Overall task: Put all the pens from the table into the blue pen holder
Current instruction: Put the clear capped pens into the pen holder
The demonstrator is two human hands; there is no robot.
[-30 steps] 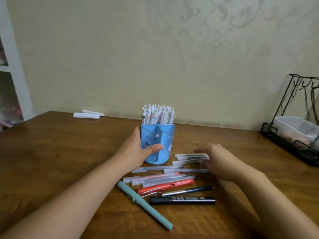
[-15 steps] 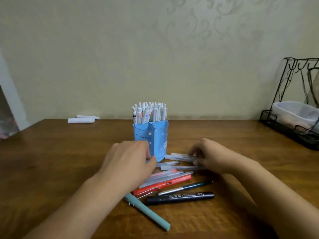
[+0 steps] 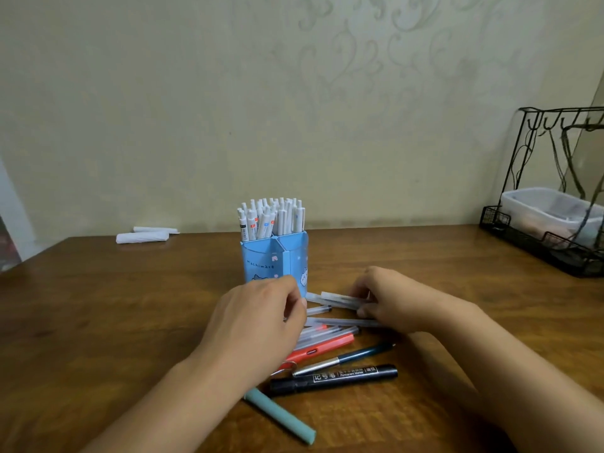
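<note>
The blue pen holder [image 3: 274, 260] stands mid-table with several white pens [image 3: 271, 220] upright in it. In front of it lie loose pens: several clear ones [image 3: 330, 331], a red pen [image 3: 322, 349], a dark blue pen [image 3: 356, 354], a black marker [image 3: 333, 379] and a teal pen [image 3: 281, 416]. My left hand [image 3: 258, 325] hovers over the left ends of the clear pens, fingers curled down; what it grips is hidden. My right hand [image 3: 397, 302] pinches a clear pen [image 3: 340, 297] just right of the holder.
The wooden table [image 3: 130, 305] carries two white rolled items [image 3: 143, 236] at the back left. A black wire rack [image 3: 555, 243] with a clear plastic box [image 3: 549, 207] stands at the back right. A wall runs behind the table.
My left hand has let go of the holder and dropped onto the pile of clear pens. My right hand has shifted left and closed on a clear pen.
</note>
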